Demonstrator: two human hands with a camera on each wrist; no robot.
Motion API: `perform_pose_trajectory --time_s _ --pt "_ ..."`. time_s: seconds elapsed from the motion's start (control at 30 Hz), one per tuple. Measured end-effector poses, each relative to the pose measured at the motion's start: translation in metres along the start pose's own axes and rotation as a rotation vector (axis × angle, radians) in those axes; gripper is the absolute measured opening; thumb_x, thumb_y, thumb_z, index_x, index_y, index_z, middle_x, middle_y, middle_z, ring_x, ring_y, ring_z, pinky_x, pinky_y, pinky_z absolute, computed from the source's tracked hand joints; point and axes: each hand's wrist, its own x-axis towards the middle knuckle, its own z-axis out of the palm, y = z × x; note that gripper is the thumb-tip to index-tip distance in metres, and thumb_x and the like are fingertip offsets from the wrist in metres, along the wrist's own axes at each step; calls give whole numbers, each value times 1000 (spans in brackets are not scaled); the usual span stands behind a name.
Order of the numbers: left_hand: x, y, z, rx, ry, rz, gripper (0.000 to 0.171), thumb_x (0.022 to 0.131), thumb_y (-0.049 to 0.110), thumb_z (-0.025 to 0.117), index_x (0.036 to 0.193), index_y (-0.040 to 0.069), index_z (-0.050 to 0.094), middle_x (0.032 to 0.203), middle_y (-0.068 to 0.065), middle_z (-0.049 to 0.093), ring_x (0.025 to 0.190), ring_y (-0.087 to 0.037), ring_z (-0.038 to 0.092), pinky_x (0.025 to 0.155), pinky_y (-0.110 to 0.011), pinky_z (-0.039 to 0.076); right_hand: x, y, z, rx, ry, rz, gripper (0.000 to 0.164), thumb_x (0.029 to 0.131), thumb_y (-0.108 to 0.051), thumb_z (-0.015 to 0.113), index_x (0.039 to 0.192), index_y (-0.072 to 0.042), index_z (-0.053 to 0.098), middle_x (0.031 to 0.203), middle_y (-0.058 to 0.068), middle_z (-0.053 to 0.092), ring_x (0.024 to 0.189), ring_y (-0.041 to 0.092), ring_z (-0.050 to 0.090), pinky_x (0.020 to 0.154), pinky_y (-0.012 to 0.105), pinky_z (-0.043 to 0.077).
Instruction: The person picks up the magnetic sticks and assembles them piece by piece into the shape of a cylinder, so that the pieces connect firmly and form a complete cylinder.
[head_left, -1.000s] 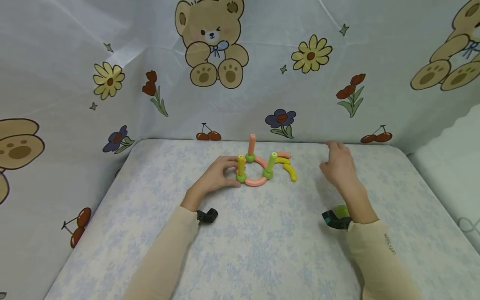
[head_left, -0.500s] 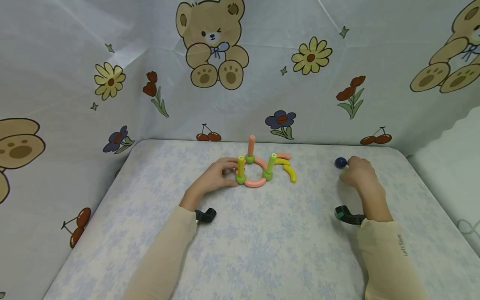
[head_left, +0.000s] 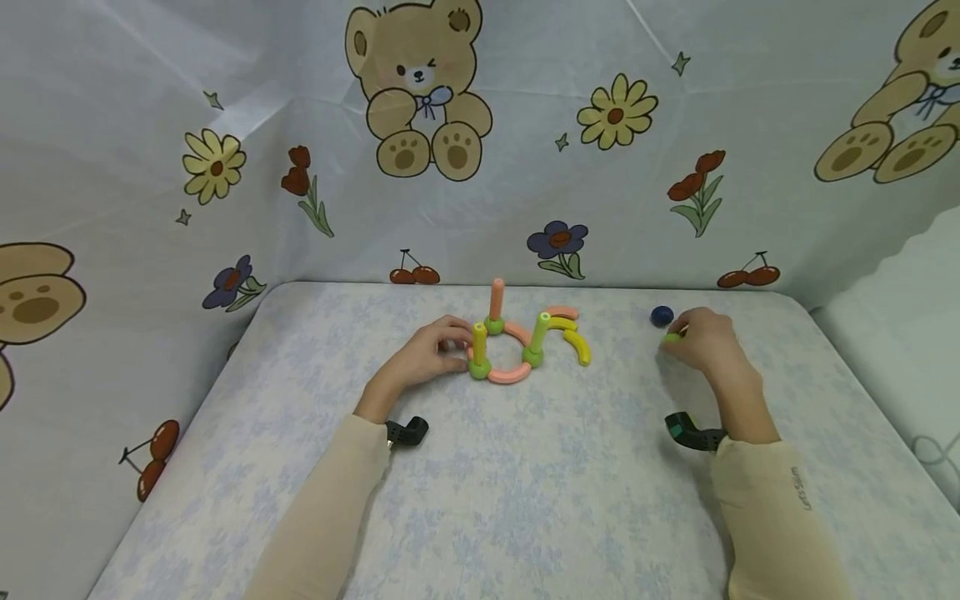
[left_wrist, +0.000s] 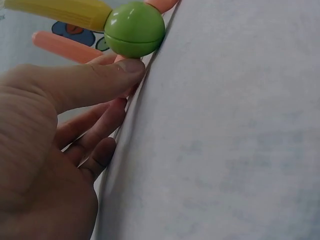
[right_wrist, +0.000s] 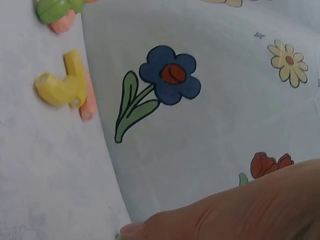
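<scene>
In the head view a toy frame stands on the table: pink curved tubes (head_left: 509, 376) joined by green balls (head_left: 480, 368) into a ring. A yellow upright tube (head_left: 479, 342), a pink one (head_left: 497, 298) and a light green one (head_left: 541, 332) rise from the balls. My left hand (head_left: 426, 353) holds the ring's left side, thumb (left_wrist: 112, 80) right at a green ball, fingers behind. My right hand (head_left: 705, 337), far to the right, pinches a small green piece (head_left: 672, 337), mostly hidden by the fingers. A dark blue ball (head_left: 662, 316) lies just beyond its fingertips.
Loose yellow curved tubes (head_left: 577, 347) and a pink curved tube (head_left: 562, 312) lie just right of the ring. Behind the table's back edge hangs a printed cloth (head_left: 330, 100). Both wrists carry black camera mounts (head_left: 408, 431).
My right hand has come down to the table from its raised, spread pose and now pinches a green piece. The blue ball has come into view. My left hand stays at the ring, which has shifted slightly.
</scene>
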Motion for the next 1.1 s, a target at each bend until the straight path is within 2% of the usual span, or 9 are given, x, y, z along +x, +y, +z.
perform_pose_trajectory --time_s 0.17,0.33,0.4,0.47,0.57,0.67,0.77,0.87,1.1 --pt "1 -1 0 -31 -15 4 29 88 16 88 115 19 79 132 2 62 113 -21 57 98 -41 47 -8 -32 -2 126 52 -107 43 100 -25 74 128 6 65 125 31 68 118 47 60 92 58 54" --pt "1 -2 0 -41 -48 10 29 87 18 89 114 23 79 127 4 62 107 -20 56 95 -41 46 -21 -67 5 271 205 -284 41 99 -28 77 128 -1 68 122 23 72 115 41 69 96 58 56" --pt "1 -2 1 -43 -58 14 29 88 18 88 115 23 79 127 4 62 106 -20 56 94 -40 46 -25 -79 11 357 255 -349 39 98 -27 78 128 -3 68 123 20 73 116 38 70 96 50 59" --pt "1 -2 1 -46 -63 19 29 88 17 88 115 22 79 126 3 62 105 -20 56 93 -40 46 -27 -89 19 448 301 -401 38 98 -24 78 129 -5 69 125 15 73 117 33 71 93 35 60" --pt "0 -2 1 -45 -63 23 28 88 17 88 115 22 79 126 3 62 105 -20 57 92 -40 46 -29 -101 31 570 375 -477 35 97 -17 78 129 -5 70 126 12 72 119 28 70 91 17 56" --pt "0 -2 1 -41 -63 25 27 89 17 87 115 22 79 126 2 62 105 -20 57 91 -40 45 -30 -111 41 631 436 -555 35 95 -10 79 129 -6 70 126 10 72 120 26 70 92 15 55" --pt "0 -3 1 -35 -66 22 27 90 17 86 116 21 79 125 2 61 105 -20 57 91 -39 45 -30 -116 47 627 435 -625 35 93 -6 80 127 -7 71 124 9 73 118 24 71 93 25 58" --pt "0 -4 1 -36 -67 25 28 90 16 86 117 20 79 126 1 61 105 -20 57 91 -39 45 -29 -118 52 606 390 -663 35 93 -6 81 126 -8 71 123 7 73 114 22 72 94 31 59" --pt "1 -4 2 -27 -62 49 28 90 15 85 117 18 78 125 -2 61 104 -21 58 89 -38 45 -27 -119 58 622 323 -640 35 94 -8 79 128 -9 70 124 7 73 115 23 71 95 22 57"
